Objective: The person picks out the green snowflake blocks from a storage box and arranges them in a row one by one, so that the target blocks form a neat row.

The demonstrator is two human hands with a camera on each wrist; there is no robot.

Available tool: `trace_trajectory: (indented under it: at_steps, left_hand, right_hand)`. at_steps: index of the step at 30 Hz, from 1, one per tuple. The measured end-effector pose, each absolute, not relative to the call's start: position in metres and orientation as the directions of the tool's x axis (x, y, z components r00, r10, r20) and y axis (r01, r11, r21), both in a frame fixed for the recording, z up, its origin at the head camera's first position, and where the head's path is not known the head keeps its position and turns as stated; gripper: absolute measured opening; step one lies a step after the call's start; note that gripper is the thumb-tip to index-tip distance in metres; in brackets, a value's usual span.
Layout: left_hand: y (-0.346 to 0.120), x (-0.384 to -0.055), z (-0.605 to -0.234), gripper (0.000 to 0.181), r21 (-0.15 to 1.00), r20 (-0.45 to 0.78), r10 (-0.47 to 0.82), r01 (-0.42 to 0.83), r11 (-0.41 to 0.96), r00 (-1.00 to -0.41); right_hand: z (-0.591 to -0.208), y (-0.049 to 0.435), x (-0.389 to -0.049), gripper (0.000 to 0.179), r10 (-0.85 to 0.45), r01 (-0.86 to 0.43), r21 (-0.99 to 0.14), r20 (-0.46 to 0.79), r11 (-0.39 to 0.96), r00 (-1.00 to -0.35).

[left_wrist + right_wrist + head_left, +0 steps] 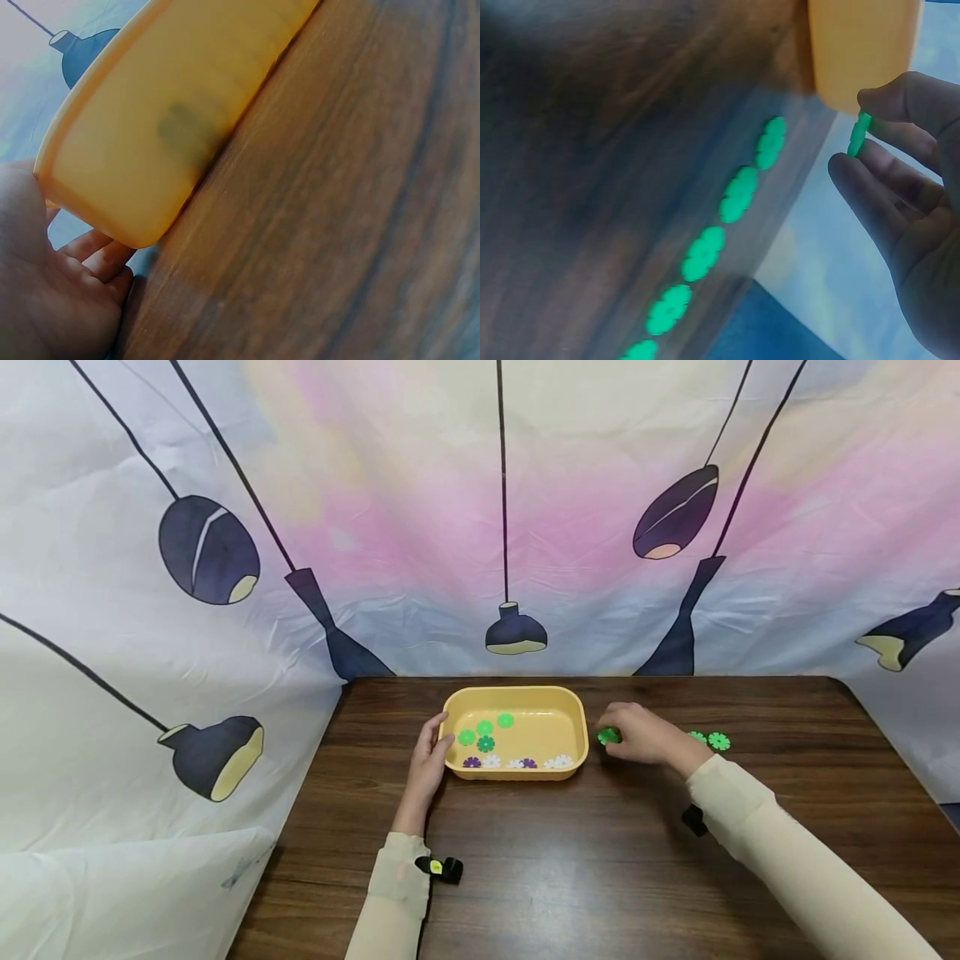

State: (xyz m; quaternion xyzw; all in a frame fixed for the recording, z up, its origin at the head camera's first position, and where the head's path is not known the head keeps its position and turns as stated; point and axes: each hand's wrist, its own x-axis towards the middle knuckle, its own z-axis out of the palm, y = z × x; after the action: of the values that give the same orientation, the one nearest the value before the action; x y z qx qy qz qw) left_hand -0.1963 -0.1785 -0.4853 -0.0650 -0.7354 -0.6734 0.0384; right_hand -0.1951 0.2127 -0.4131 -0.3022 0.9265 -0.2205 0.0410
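A yellow plastic tray (512, 774) stands on the table. My left hand (427, 762) holds its left end, with the thumb by the rim and fingers along the outer wall, also seen on the tray (127, 150) in the left wrist view. Inside lie several flower-shaped discs: light green (506, 720), darker green (486, 743), purple (472, 762) and white (562, 762). Just right of the tray, my right hand (637, 731) pinches a green flower-shaped disc (859, 133) between thumb and fingertips, held up on edge in the right wrist view.
Several more green discs (703, 253) lie in a row on the wooden table (555, 868), two of them (718, 741) visible beyond my right wrist in the head view. A printed cloth (420, 527) with hanging-lamp drawings rises behind the table.
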Motion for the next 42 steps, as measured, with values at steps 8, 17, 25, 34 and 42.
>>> trace_trajectory:
  at_steps: [8, 17, 25, 34, 42]
  left_hand:
    - [-0.179, -0.196, -0.488, 0.046, 0.987, 0.138, 0.046, 0.141, 0.073, -0.989]
    - [-0.179, -0.197, -0.489, 0.047, 0.988, 0.141, 0.054, 0.144, 0.057, -0.989]
    - [-0.179, -0.196, -0.487, 0.047, 0.985, 0.149, 0.055, 0.153, 0.079, -0.987]
    - [-0.180, -0.197, -0.486, 0.047, 0.987, 0.141, 0.053, 0.145, 0.064, -0.989]
    - [-0.180, -0.197, -0.486, 0.048, 0.987, 0.144, 0.058, 0.147, 0.057, -0.988]
  right_hand:
    - [-0.428, 0.222, -0.191, 0.030, -0.559, -0.514, -0.409, 0.012, 0.754, -0.829]
    - [-0.440, 0.229, -0.189, 0.028, -0.562, -0.519, -0.415, 0.022, 0.748, -0.827]
    - [-0.445, 0.231, -0.189, 0.027, -0.563, -0.519, -0.414, 0.018, 0.748, -0.826]
    - [-0.447, 0.232, -0.188, 0.026, -0.551, -0.512, -0.403, 0.022, 0.759, -0.834]
    - [-0.445, 0.230, -0.189, 0.028, -0.556, -0.516, -0.400, 0.020, 0.757, -0.831]
